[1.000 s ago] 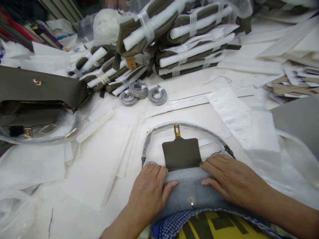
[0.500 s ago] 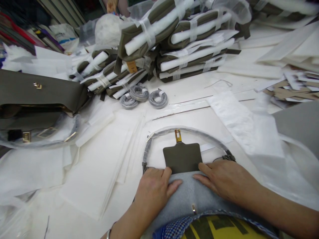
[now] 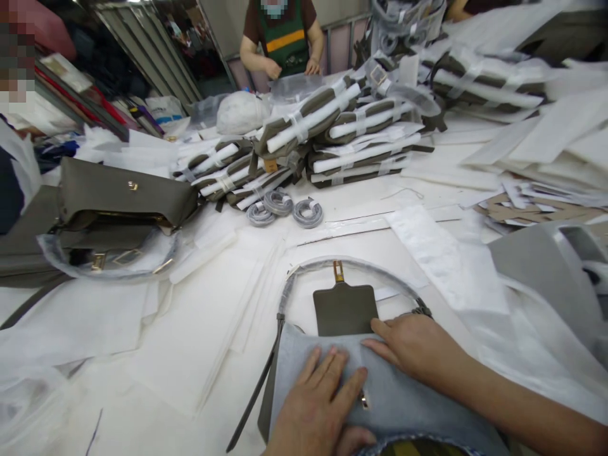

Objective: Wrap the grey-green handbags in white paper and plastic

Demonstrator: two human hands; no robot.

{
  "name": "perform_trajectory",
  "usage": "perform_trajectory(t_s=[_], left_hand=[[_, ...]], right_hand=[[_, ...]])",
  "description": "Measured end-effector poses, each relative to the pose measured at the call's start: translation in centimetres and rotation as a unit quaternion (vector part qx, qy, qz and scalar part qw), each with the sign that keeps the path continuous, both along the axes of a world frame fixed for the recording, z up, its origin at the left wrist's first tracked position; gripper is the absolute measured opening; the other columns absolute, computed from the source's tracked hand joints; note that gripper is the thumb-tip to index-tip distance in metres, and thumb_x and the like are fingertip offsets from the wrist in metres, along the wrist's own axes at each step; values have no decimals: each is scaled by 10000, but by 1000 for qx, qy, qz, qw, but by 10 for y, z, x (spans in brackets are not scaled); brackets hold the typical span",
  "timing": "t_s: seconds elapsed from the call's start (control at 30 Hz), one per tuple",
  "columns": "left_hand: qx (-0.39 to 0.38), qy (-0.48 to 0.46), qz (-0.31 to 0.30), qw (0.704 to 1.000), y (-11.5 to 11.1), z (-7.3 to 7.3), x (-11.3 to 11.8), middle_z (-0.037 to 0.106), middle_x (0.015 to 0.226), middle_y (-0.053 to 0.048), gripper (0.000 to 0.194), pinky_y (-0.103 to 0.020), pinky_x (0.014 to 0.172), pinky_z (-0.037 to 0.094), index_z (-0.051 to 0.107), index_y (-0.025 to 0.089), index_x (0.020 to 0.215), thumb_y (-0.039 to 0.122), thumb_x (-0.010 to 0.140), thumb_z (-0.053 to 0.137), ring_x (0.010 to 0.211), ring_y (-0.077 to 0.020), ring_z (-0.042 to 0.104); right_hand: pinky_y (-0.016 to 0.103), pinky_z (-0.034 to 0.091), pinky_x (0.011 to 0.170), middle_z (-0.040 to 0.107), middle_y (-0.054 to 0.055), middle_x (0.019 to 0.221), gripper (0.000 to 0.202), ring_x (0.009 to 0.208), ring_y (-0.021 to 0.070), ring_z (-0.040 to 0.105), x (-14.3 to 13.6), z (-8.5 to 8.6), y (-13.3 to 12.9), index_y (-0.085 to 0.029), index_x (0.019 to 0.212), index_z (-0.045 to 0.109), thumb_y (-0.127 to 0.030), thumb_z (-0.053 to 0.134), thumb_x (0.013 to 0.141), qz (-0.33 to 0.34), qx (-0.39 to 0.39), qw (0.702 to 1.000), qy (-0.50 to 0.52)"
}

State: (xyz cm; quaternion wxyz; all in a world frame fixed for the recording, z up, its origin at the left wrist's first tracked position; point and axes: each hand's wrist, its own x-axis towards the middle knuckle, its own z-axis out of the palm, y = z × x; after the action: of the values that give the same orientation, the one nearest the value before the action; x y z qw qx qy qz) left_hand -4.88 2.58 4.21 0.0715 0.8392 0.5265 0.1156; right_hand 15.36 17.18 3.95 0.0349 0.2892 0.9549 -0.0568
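A handbag lies in front of me with its grey-blue flap lining facing up. My left hand rests flat on that lining, fingers spread. At the flap's far edge, my right hand pinches the edge beside an olive leather tab, thumb on the near side. The tab carries a gold clasp piece at its far end. A plastic-wrapped handle arches beyond it. Close to my left fingers is a small gold fitting on the lining. A dark strap hangs from the bag's left side.
Another olive handbag stands at the left. Wrapped olive bags are piled at the back, with coiled wrapped straps before them. White paper sheets cover the table's left. A person in a green apron stands across the table.
My left hand has left the flap's far edge and moved nearer to me, now flat on the lining. The right hand stays at the edge. The view has tilted up, showing the person opposite.
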Motion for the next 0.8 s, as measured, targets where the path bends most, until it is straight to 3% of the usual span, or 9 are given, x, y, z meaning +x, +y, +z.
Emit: perform_trajectory(t_s=[0.07,0.23,0.37,0.5,0.6,0.7,0.8], left_hand=[[-15,26,-31,999,-6,-1,-2,525,1460,-148,760,-525,1046,476,409,250,1479,714,879,454,1342,-325,500],[-59,14,-9,998,-14,1,-2,326,1591,-108,740,-561,1116,396,274,316,1541,651,912,475,1432,-316,375],[-62,-14,16,998,-18,2,2,299,1609,-77,692,-557,1162,330,300,339,1529,610,924,498,1458,-295,331],[-51,-26,28,998,-20,3,4,346,1591,-91,671,-546,1183,289,371,323,1501,598,911,533,1449,-286,350],[-53,-28,31,998,-20,3,5,369,1579,-100,658,-543,1186,277,401,311,1486,610,913,520,1445,-282,358],[-40,-19,34,998,-20,2,6,385,1571,-97,647,-542,1180,280,421,314,1473,616,909,520,1440,-282,367],[-24,-17,32,999,-20,2,6,411,1555,-108,644,-548,1171,286,437,298,1465,606,908,529,1422,-290,394]], right_hand=[[281,314,491,697,54,621,339,560,231,678,0,1,-1,-189,846,641,-464,495,979,-4,1,1000,0],[271,376,540,718,55,685,332,633,222,693,1,13,-1,-187,860,653,-464,508,973,-17,-11,1000,21],[292,477,687,738,62,849,262,788,205,696,-10,27,16,-180,918,651,-383,501,987,-51,-64,987,141],[391,495,924,718,152,1157,321,1085,274,666,-37,26,46,-141,1179,651,-337,532,955,-116,-120,957,237],[376,532,898,759,112,1072,345,1023,272,703,-52,22,57,-154,1212,667,-308,568,920,-111,-193,946,234],[343,544,922,749,66,1133,325,1035,234,708,-49,28,42,-190,1206,682,-260,560,912,-78,-224,927,289],[376,508,1015,728,56,1189,286,1111,230,677,-32,41,8,-204,1152,711,-261,579,905,-55,-220,909,350]])
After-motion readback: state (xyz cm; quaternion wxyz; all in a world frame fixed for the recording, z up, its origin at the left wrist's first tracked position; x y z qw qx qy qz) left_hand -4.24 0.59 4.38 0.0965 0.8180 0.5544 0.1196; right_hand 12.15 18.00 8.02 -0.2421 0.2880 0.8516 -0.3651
